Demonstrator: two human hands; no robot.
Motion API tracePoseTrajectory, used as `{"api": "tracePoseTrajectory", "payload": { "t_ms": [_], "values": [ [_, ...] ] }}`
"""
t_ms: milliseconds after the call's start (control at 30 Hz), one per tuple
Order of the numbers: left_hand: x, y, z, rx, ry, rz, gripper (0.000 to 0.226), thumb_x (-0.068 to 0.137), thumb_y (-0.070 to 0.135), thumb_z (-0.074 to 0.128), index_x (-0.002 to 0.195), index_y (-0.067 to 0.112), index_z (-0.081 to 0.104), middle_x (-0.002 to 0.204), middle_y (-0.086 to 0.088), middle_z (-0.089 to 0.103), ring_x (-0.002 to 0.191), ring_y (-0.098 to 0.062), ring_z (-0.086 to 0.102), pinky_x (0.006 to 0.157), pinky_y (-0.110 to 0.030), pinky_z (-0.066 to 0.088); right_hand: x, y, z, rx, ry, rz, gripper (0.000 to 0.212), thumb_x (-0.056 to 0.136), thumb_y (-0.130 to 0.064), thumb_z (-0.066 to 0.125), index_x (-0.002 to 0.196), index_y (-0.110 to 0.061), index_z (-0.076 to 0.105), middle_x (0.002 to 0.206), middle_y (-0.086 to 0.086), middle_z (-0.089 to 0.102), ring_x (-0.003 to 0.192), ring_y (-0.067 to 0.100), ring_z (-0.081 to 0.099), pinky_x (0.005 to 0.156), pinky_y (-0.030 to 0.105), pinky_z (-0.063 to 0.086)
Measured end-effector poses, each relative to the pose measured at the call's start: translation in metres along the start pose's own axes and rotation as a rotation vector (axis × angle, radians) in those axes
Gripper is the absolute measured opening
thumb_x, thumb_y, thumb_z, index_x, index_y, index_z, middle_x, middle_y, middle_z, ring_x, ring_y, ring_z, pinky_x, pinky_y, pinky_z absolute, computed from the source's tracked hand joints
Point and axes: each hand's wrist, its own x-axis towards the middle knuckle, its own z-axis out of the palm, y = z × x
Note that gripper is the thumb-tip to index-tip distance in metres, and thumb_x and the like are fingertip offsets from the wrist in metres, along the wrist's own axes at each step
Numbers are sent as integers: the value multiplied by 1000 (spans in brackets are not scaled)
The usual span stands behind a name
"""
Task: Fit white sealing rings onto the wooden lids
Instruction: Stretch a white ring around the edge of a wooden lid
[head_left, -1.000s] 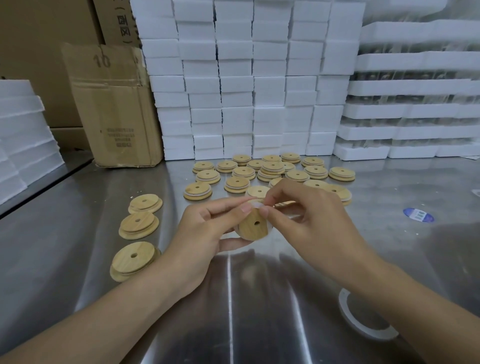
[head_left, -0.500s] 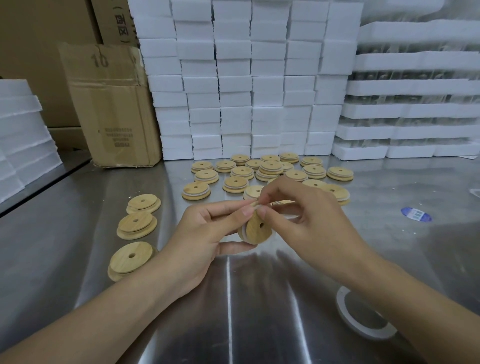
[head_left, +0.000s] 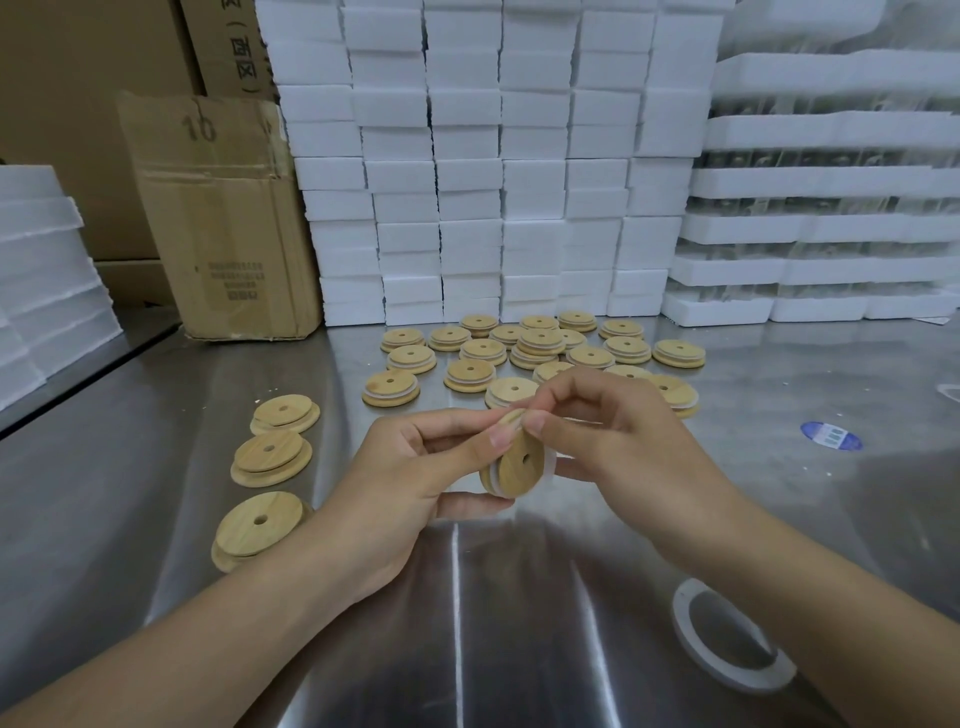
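My left hand (head_left: 410, 478) grips a round wooden lid (head_left: 519, 460) with a centre hole, held on edge above the steel table (head_left: 156, 467). A white sealing ring (head_left: 494, 475) sits around the lid's stepped part. My right hand (head_left: 618, 441) pinches the lid's top edge and the ring with thumb and forefinger. Three bare wooden lids (head_left: 260, 522) lie in a row at the left. Several lids with white rings (head_left: 540, 343) lie in a cluster behind my hands. A loose white ring (head_left: 691, 644) lies at the lower right, partly under my right forearm.
Stacks of white foam blocks (head_left: 493, 156) wall off the back, with foam trays (head_left: 831, 218) at the right and more foam (head_left: 41, 270) at the left. A cardboard box (head_left: 223, 218) stands at the back left. A blue sticker (head_left: 831, 435) lies on the table at the right.
The lid has been turned from nearly flat to standing on edge, its holed face now toward the right. My right fingers have worked along the ring at the top edge.
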Motion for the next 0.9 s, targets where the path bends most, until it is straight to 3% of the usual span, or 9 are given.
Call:
{"api": "tracePoseTrajectory", "payload": {
  "t_ms": [133, 200, 400, 467, 600, 733, 800, 900],
  "values": [
    [0, 0, 1, -28, 6, 13, 33, 90, 28, 80, 120, 15, 81, 125, -11, 78, 119, -25, 74, 88, -43, 64, 1, -1, -4, 127, -1, 125, 7, 97, -13, 73, 94, -7, 75, 98, 9, 81, 90, 15, 77, 81, 30, 64],
    [1, 1, 0, -106, 26, -9, 36, 90, 26, 80, 122, 10, 80, 126, -15, 77, 119, -27, 73, 90, -43, 63, 2, -1, -7, 156, 8, 116, 6, 94, -16, 76, 93, -10, 78, 99, 7, 81, 92, 12, 77, 79, 25, 64],
    [1, 3, 2, -220, 39, -64, 45, 88, 23, 73, 128, 2, 72, 126, -19, 75, 117, -31, 74, 90, -47, 63, 5, 2, -9, -30, 1, -23, 6, 97, -11, 74, 92, -9, 76, 92, 6, 79, 83, 13, 76, 75, 28, 64],
    [0, 4, 4, -182, 24, -68, 42, 90, 25, 71, 127, 5, 74, 124, -18, 76, 112, -27, 75, 89, -45, 63, 5, 6, -8, -213, -13, -120, 10, 99, -14, 72, 89, -16, 73, 92, -1, 77, 84, 13, 73, 79, 33, 62],
    [-2, 1, 6, -32, 33, -37, 31, 96, 30, 70, 123, 17, 80, 121, -12, 79, 117, -24, 74, 89, -40, 64, 1, 10, -6, -466, -10, -308, 16, 100, -20, 68, 89, -30, 64, 94, -13, 71, 93, 6, 67, 76, 25, 56],
    [-3, 1, 6, 47, 76, 5, 26, 96, 27, 75, 121, 23, 81, 118, -7, 80, 117, -23, 75, 88, -40, 65, 0, 14, -8, -633, -1, -369, 8, 100, -36, 61, 92, -36, 59, 102, -17, 65, 98, 5, 61, 82, 31, 50],
    [-4, 1, 6, 44, 92, 37, 26, 93, 28, 77, 118, 23, 82, 117, -6, 81, 115, -23, 76, 89, -42, 65, 0, 16, -6, -652, 15, -368, 7, 101, -35, 60, 94, -35, 59, 102, -17, 64, 98, 4, 59, 80, 29, 45],
    [-4, 1, 8, 41, 104, 68, 28, 92, 27, 77, 118, 21, 82, 115, -8, 81, 112, -24, 77, 87, -42, 66, 1, 15, -3, -479, 69, -309, 11, 102, -22, 63, 92, -28, 64, 99, -13, 69, 99, 7, 63, 79, 30, 51]
  ]
}}
